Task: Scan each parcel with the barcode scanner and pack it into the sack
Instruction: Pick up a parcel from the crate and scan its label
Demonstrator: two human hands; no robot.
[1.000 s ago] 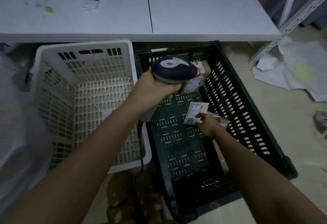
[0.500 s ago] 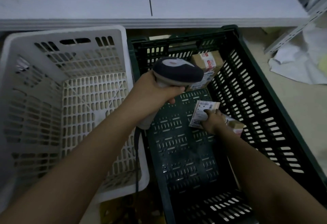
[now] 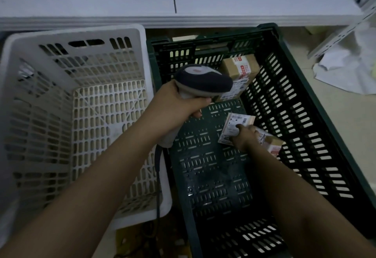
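My left hand [image 3: 179, 105] grips the barcode scanner [image 3: 203, 80], its dark head aimed down into the dark green crate [image 3: 301, 119]. Low inside that crate my right hand [image 3: 245, 137] holds a small cardboard parcel [image 3: 237, 125], its white barcode label tilted up toward the scanner. A second brown parcel [image 3: 240, 70] with red-and-white tape lies at the crate's far end, partly hidden behind the scanner head. The scanner's cable [image 3: 157, 180] hangs down between the two crates. No sack is in view.
A white slotted crate [image 3: 61, 40] stands to the left, touching the green one. A white table edge [image 3: 183, 19] runs across the top. Crumpled white paper [image 3: 350, 70] and a metal shelf leg [image 3: 341, 35] lie on the floor at the right.
The view has tipped down and closer to the crates. My right hand has kept the parcel low in the green crate with its label tilted upward. The scanner stays above it.
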